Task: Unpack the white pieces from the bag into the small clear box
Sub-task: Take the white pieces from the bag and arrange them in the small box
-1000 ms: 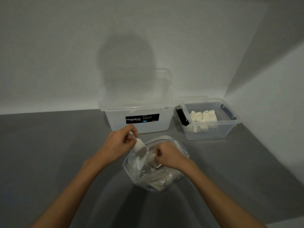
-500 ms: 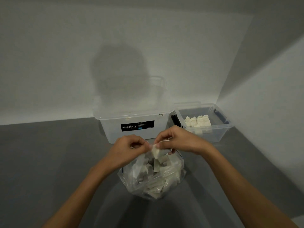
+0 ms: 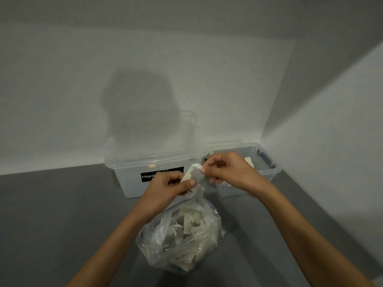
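The white piece (image 3: 193,173) is a small flat packet, pale at its edges and greyer across its face, tilted so that its upper end points up and to the right. It is held in the air between the two grips, above the mouth of the bag (image 3: 182,237) and short of the small clear box (image 3: 271,172).

The left grip (image 3: 167,187) is closed on the piece's lower end, with the thumb laid across the near face and the other fingers curled behind. The right grip (image 3: 226,170) pinches the upper corner between thumb and forefinger, its remaining fingers curled loosely beneath. Both forearms reach in from the lower edge of the view, and the wrists are raised.

Directly below the grips, the bag is clear crinkled plastic, slumped on the grey surface (image 3: 62,214) and packed with many more white pieces in a jumble. Just behind the right grip stands the small clear box, lidless, with a dark latch on its far end and a few white pieces (image 3: 248,161) showing past the knuckles. Behind the left grip stands a larger clear box (image 3: 128,179) with a black label, partly hidden by that grip.
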`<action>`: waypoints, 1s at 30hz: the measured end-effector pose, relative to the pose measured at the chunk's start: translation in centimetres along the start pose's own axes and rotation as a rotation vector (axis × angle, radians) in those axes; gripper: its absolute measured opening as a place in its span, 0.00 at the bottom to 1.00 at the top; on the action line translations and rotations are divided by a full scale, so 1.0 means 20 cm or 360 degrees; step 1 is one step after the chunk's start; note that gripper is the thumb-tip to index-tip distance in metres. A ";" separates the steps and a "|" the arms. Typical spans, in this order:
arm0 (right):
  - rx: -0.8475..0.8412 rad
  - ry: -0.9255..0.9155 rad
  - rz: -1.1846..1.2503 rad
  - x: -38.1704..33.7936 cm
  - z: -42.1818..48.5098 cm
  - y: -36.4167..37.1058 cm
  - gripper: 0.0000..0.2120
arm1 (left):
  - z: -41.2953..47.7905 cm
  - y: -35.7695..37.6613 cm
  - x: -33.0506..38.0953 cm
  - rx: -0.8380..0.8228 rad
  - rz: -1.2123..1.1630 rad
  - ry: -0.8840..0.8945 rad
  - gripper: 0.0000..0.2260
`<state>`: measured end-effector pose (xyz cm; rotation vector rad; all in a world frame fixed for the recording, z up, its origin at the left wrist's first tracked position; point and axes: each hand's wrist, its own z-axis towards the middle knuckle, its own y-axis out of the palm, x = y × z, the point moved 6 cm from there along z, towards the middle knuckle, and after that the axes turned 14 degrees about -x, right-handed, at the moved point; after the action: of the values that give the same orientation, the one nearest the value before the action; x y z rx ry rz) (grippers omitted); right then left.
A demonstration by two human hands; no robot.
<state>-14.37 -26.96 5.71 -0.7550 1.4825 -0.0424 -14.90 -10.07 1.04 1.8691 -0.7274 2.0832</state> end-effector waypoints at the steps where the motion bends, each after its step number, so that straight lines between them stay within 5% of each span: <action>1: 0.0048 -0.0006 -0.0019 0.00 0.00 -0.03 0.04 | 0.03 0.01 0.02 -0.0023 0.0017 0.0018 0.09; 8: 0.0344 -0.0052 -0.0142 -0.06 -0.08 -0.43 0.03 | 0.31 0.10 0.19 -0.0064 0.0138 0.0080 0.14; 15: 0.0400 0.0035 -0.0534 0.06 -0.05 -0.87 0.06 | 0.74 0.21 0.30 -0.0141 0.0481 0.0073 0.04; 20: 0.0296 0.0155 -0.0725 0.30 0.08 -1.04 0.05 | 1.06 0.36 0.24 -0.0203 0.0654 -0.0069 0.10; 30: -0.0161 0.0576 -0.1500 0.86 0.42 -0.97 0.10 | 1.53 0.66 -0.27 -0.0531 0.1181 -0.0628 0.04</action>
<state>3.61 -46.46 -0.82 -1.5325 1.3399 -0.8570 5.50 -36.18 -5.31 2.0113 -1.9771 1.7495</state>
